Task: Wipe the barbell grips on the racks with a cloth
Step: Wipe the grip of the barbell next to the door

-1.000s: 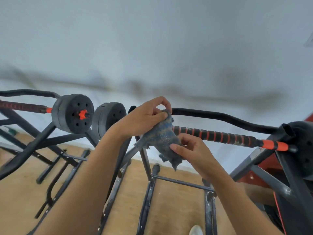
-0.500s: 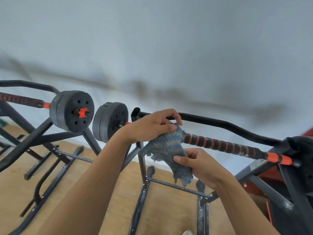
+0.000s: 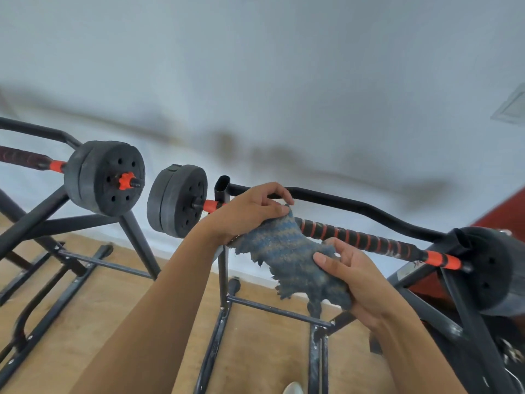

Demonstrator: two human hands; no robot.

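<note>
The cloth, a ragged blue-grey piece, is laid over the left end of the striped barbell grip, just below the picture's centre, and hangs toward 6 o'clock. Its upper edge is pinched against the bar by the curled fingers of the left hand, at 10 o'clock from the cloth's middle. Its lower part is held by the right hand at 4 o'clock, with the thumb laid on the front face and the fingers curled behind. The bar is carried on the rack, with a weight plate at 9 o'clock of the left hand and an orange collar at the grip's far end, toward 4 o'clock. Most of the black-and-red grip between cloth and collar is seen bare, so the wiping of this bar is judged to be barely begun. The step would be done best if the cloth were wrapped fully round the bar, so that the underside is reached as well as the top, and then drawn with steady pressure toward 4 o'clock as far as the collar. The frayed tail should be gathered in, lest it be caught on the rack's upright. A second barbell is seen at 9 o'clock, on a neighbouring rack.
</note>
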